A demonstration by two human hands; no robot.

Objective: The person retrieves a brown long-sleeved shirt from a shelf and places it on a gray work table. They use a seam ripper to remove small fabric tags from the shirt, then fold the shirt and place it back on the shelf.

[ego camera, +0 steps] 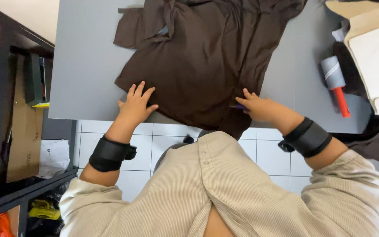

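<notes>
left hand (137,105) fingers spread flat on brown garment (198,66), right hand (257,107) fingers gripping small purple tool (238,106)

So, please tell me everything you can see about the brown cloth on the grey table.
The brown cloth is a dark, matte garment of soft woven-looking fabric, spread mostly flat but wrinkled, with folds bunched near its top. It lies on the grey table, and its lower corner hangs over the near edge. A loose flap sticks out at the upper left. The left hand rests flat on its lower left edge. The right hand touches its lower right edge, pinching a small purple tool.
</notes>
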